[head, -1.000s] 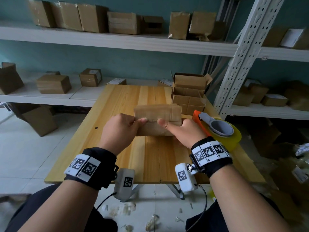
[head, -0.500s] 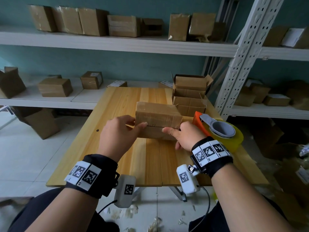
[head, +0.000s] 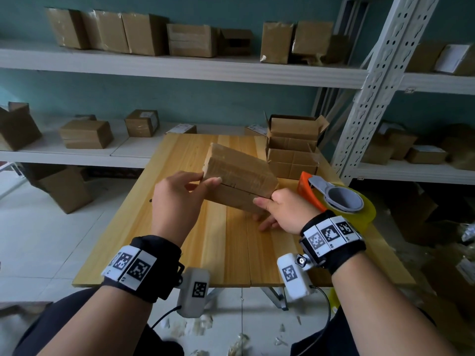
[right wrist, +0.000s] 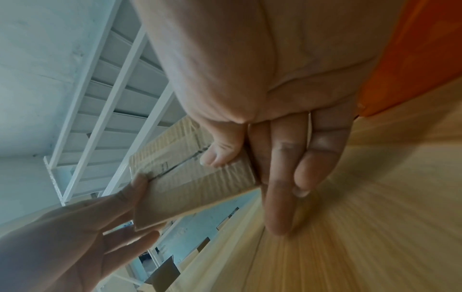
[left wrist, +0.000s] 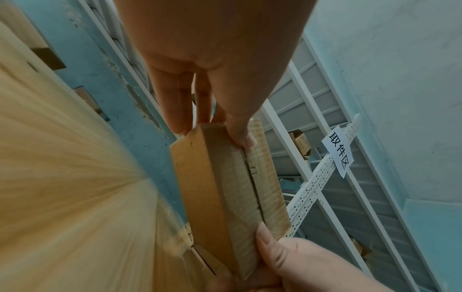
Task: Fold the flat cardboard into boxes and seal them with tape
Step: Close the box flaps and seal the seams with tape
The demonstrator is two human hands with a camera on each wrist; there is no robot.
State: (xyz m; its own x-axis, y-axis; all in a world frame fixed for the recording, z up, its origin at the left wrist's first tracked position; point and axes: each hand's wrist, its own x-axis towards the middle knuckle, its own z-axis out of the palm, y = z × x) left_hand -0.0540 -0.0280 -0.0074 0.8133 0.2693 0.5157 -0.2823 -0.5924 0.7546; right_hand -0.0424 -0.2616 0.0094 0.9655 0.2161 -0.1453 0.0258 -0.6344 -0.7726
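A small folded cardboard box (head: 239,179) is held tilted above the wooden table (head: 226,253), its flap seam facing me. My left hand (head: 180,199) pinches its left end, thumb on the seam face and fingers behind (left wrist: 240,136). My right hand (head: 282,209) grips the right end, thumb on the seam (right wrist: 220,156), fingers under the box. The seam (left wrist: 255,187) runs between the two flaps. An orange tape dispenser (head: 336,199) with a yellowish tape roll lies just right of my right hand.
A stack of folded open boxes (head: 293,147) stands at the table's far right. White metal shelving (head: 180,65) with several cardboard boxes runs behind and to the right. More boxes sit on the floor (head: 64,188) at left. Scraps litter the floor under the table.
The box has been lifted and turned, its left end rising and swinging away from me, so it now sits slanted. Both hands have kept hold of its ends.
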